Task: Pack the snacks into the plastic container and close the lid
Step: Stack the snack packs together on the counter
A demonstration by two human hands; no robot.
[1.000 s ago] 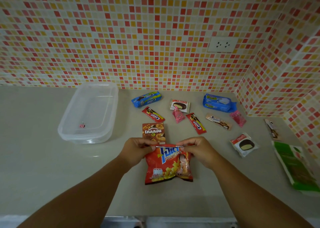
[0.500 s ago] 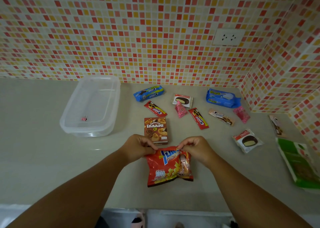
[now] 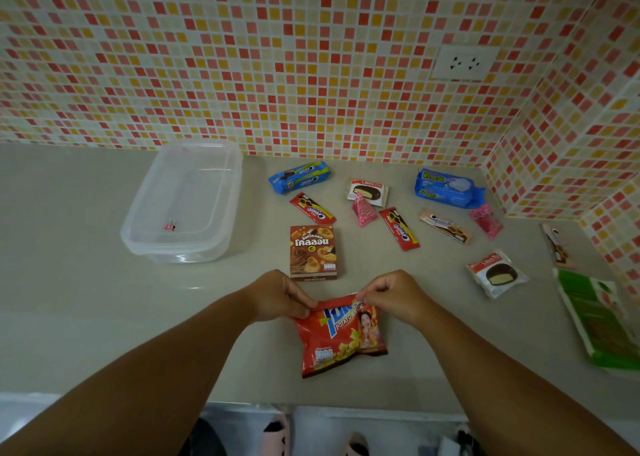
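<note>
Head view. The left hand (image 3: 277,296) and the right hand (image 3: 391,292) both pinch the top edge of the red potato-snack bag (image 3: 341,337), one at each upper corner, fingers curled over the seal. The bag lies on the grey counter (image 3: 86,317), its body extending from the fingers toward the counter's near edge.

Just beyond the left fingertips stands the brown snack box (image 3: 313,251), lying flat, apart from the bag. Farther beyond and to the left of the left fingers sits the clear plastic container (image 3: 145,237), open, holding only a small pink item (image 3: 170,227). No lid can be identified.

Beyond the fingers of both hands, toward the tiled wall (image 3: 277,57), lie a blue cookie pack (image 3: 299,176), two red cookie sticks (image 3: 312,208) (image 3: 399,228), a white choco pie packet (image 3: 367,191) and a pink pouch (image 3: 363,210) touching its near edge.

Beyond and to the right of the right fingers: a blue wafer pack (image 3: 448,188), a tan cookie stick (image 3: 446,226), a second pink pouch (image 3: 486,220), a second choco pie packet (image 3: 497,273) and a green packet (image 3: 604,320) at the far right.
</note>
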